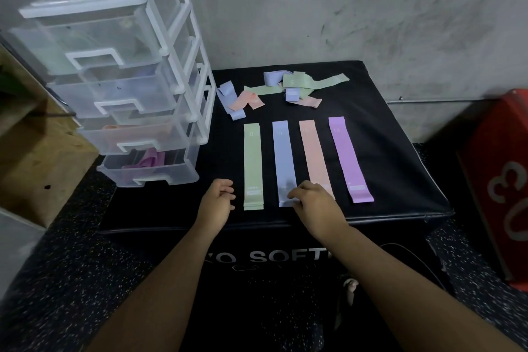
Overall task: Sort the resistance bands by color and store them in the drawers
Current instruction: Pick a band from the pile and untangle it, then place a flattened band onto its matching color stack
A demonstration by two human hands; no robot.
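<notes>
On the black padded box top (385, 151), we are pinching the near end of the flat pale-blue elastic resistance band (283, 157) under the curled fingertips (293, 194) of our right hand (313, 201). The band is lying lengthwise, pointing away toward the wall, between the flat green band stack (253, 163) and the flat peach band (315, 157). Our left hand (216, 198) is hovering just left of the green stack, loosely curled and holding nothing.

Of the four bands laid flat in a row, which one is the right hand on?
The blue band, second from the left: the right hand pinches its near end. The green band and purple band lie untouched.
</notes>
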